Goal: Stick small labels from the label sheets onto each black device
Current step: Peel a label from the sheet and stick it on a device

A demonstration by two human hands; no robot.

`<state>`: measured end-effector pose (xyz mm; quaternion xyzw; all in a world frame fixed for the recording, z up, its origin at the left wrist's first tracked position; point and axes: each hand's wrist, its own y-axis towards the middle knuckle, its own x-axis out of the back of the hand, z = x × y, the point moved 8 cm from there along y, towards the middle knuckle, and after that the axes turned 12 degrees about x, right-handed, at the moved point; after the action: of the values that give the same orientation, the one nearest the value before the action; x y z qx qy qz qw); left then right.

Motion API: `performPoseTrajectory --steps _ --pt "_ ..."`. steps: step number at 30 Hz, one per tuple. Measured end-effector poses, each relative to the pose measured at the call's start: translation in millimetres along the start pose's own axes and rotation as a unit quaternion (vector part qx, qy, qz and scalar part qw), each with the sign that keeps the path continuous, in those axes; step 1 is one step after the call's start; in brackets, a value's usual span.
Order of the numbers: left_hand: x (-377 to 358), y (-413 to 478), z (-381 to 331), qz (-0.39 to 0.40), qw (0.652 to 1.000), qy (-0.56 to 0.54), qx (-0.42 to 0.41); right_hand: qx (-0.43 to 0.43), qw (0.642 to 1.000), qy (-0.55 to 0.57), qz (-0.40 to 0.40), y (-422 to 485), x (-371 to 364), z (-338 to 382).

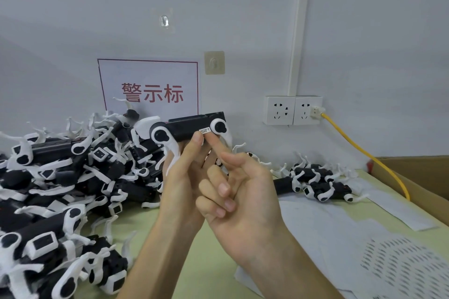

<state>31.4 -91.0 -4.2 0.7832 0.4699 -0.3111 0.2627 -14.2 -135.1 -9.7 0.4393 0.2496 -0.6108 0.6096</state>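
Label (pixel 204 130) being seated on raised device (pixel 192 127).
Left hand (pixel 181 177) grips the device at centre; right hand (pixel 243 192) holds nothing, forefinger (pixel 215 140) straight on the label, other fingers curled. Recommend firm rub outward to the edges, device held steady. Sheets (pixel 340 238) lie at 4 o'clock.

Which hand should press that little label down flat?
Right, probably: the right hand has a fingertip on the label; the left hand is busy holding the device.
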Motion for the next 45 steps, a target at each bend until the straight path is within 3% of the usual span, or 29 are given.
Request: performPoseTrajectory --steps 14,26,38,42,45 --pt "23 7 -10 -0.044 0.992 0.006 -0.114 -0.017 1.000 -0.003 -0.003 -3 -1 -5" --pt "24 1 -19 -0.089 0.984 0.026 -0.153 -0.024 0.999 -0.031 -0.009 -4 2 -6" --pt "36 -11 -27 -0.243 0.947 0.090 -0.189 -0.024 0.999 -0.043 0.005 -4 0 -5" --pt "43 -10 -34 -0.275 0.938 0.048 -0.203 -0.013 0.999 -0.026 -0.013 -3 3 -2" --pt "48 -3 -45 -0.241 0.950 -0.010 -0.200 0.007 0.999 -0.027 -0.031 -1 6 6"
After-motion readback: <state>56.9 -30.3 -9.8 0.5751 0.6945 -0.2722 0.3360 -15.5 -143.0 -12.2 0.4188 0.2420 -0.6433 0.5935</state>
